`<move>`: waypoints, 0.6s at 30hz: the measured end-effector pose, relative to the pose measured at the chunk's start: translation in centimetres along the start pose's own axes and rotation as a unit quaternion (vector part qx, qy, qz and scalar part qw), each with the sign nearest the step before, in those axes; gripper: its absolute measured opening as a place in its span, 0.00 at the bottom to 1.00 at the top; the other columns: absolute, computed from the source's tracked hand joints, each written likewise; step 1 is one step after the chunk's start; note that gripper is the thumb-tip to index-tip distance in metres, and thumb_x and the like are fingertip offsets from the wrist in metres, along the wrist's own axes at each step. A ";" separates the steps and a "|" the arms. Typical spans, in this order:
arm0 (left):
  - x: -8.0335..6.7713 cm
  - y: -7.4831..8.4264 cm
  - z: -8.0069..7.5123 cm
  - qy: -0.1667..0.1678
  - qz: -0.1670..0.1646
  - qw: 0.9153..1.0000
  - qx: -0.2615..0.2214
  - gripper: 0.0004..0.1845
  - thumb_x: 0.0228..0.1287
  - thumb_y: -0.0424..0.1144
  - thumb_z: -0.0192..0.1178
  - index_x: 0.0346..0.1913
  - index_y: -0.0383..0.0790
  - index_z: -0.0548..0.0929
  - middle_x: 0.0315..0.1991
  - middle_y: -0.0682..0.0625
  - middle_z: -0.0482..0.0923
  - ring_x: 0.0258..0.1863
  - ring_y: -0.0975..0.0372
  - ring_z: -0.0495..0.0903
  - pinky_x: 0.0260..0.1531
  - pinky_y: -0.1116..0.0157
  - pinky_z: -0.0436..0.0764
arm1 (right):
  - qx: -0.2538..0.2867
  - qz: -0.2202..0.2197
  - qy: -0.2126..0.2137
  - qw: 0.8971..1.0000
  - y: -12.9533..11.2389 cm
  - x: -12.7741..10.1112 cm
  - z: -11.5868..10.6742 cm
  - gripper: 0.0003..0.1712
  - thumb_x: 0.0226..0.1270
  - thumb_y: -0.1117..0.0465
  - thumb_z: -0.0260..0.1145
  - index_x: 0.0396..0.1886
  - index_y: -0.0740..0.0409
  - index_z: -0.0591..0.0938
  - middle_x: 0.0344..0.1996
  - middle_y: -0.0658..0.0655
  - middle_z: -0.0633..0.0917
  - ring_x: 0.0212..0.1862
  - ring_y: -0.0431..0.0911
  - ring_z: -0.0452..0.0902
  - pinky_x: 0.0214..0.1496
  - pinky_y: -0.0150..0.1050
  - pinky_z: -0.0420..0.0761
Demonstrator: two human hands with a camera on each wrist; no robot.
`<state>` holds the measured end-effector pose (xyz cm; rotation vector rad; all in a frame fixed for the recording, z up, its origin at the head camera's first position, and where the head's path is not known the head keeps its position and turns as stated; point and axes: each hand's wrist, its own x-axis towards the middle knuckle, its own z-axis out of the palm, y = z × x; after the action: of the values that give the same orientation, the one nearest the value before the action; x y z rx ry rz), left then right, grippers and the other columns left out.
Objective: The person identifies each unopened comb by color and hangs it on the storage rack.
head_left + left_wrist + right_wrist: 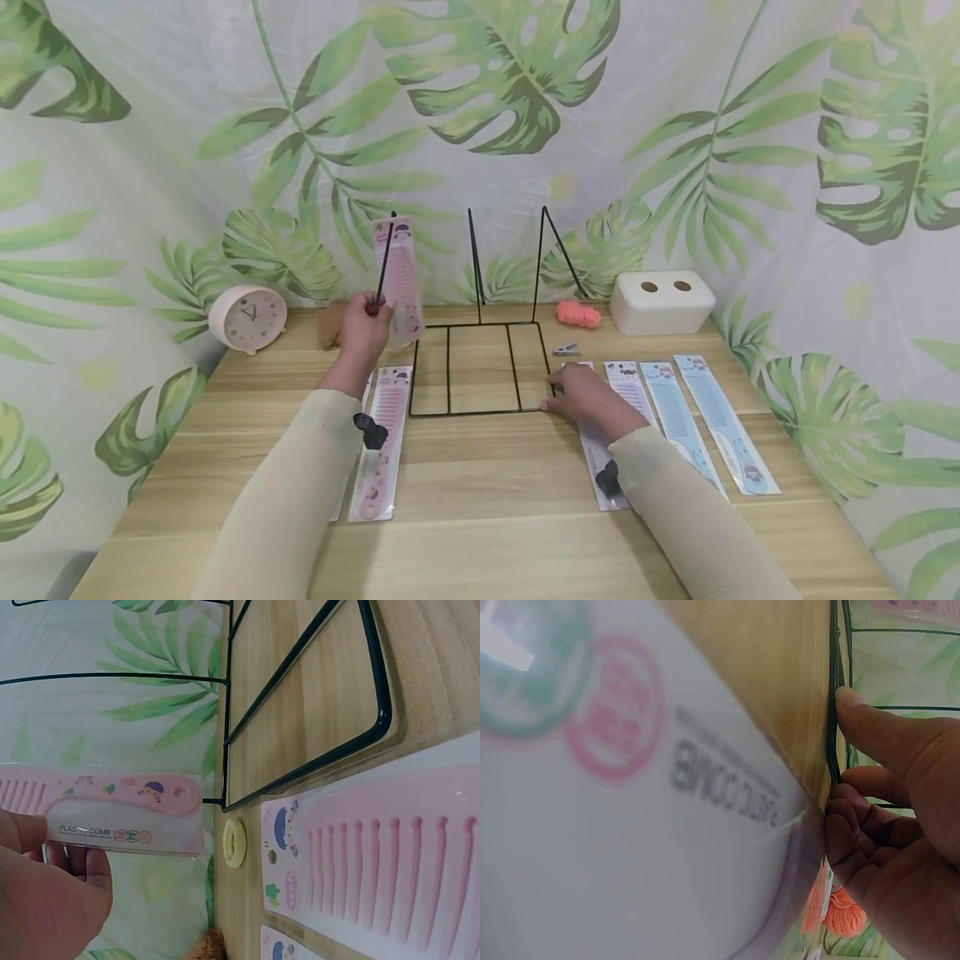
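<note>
Holding a packaged pink comb (400,279) upright at the wire rack's (480,367) left rear corner, left hand (363,332) with fingers and thumb pinched on the card's lower edge, comb just touching the rack's left upright wire. Seen from the left wrist: handle end of that comb in its clear sleeve, wire frame just beyond it. Pressing on the rack's front right corner, right hand (587,396), fingers (870,735) loosely curled against the black base wire, thumb tip laid along it, nothing gripped. Lying flat just left of the rack's front edge, another pink comb (382,437), a third half hidden under the left sleeve. Right of the rack, four carded combs side by side, two blue ones (701,421) outermost. Bare wood inside the rack's base frame and along the table's (480,533) near edge. Behind the rack's right side, a small metal clip (567,350), a coral sponge (577,314) and a white box (662,302); far left of it, a pink clock (248,317).
</note>
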<state>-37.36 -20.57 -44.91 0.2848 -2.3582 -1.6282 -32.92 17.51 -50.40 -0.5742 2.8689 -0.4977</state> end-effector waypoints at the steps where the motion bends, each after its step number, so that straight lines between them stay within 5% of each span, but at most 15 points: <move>1: 0.0 0.0 0.1 0.003 0.002 1.000 0.000 0.16 0.84 0.38 0.57 0.62 0.28 0.76 0.58 0.35 0.79 0.59 0.49 0.78 0.62 0.54 0.80 | 0.000 0.002 0.000 1.000 0.0 0.0 0.0 0.23 0.72 0.52 0.79 0.58 0.63 0.90 0.40 0.56 0.87 0.41 0.48 0.77 0.49 0.48 0.83; 7: 0.0 -0.3 0.3 0.005 0.009 1.000 0.002 0.17 0.84 0.39 0.58 0.60 0.26 0.77 0.58 0.34 0.80 0.59 0.48 0.79 0.64 0.53 0.80 | 0.002 0.011 -0.002 1.000 0.0 -0.2 -0.1 0.28 0.72 0.52 0.78 0.64 0.64 0.87 0.49 0.60 0.90 0.46 0.49 0.80 0.58 0.53 0.85; 13: -1.1 -1.5 -2.0 -0.061 0.031 0.997 0.041 0.22 0.84 0.39 0.57 0.70 0.27 0.76 0.67 0.30 0.78 0.69 0.42 0.77 0.75 0.47 0.77 | 0.007 0.011 0.001 1.000 -0.2 -0.1 -0.2 0.28 0.72 0.51 0.78 0.63 0.64 0.88 0.52 0.61 0.91 0.49 0.50 0.82 0.60 0.53 0.85; 16: -2.8 -2.5 -4.1 -0.131 0.038 0.984 0.117 0.27 0.84 0.39 0.58 0.75 0.26 0.72 0.72 0.27 0.74 0.74 0.36 0.74 0.76 0.42 0.74 | 0.010 0.010 0.000 1.000 -0.3 -0.1 -0.2 0.24 0.72 0.51 0.78 0.58 0.63 0.90 0.48 0.60 0.90 0.46 0.49 0.81 0.55 0.52 0.85; 18: -4.2 -3.1 -5.3 -0.178 0.035 0.963 0.198 0.31 0.83 0.42 0.60 0.77 0.25 0.69 0.74 0.24 0.71 0.74 0.32 0.72 0.75 0.37 0.74 | 0.007 0.009 -0.001 1.000 -0.2 -0.1 -0.1 0.20 0.72 0.51 0.78 0.51 0.62 0.90 0.42 0.59 0.89 0.42 0.50 0.79 0.50 0.50 0.83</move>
<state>-31.62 -25.03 -46.51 -0.0255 -2.9249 -1.2453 -32.80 17.45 -50.19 -0.5472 2.8635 -0.5136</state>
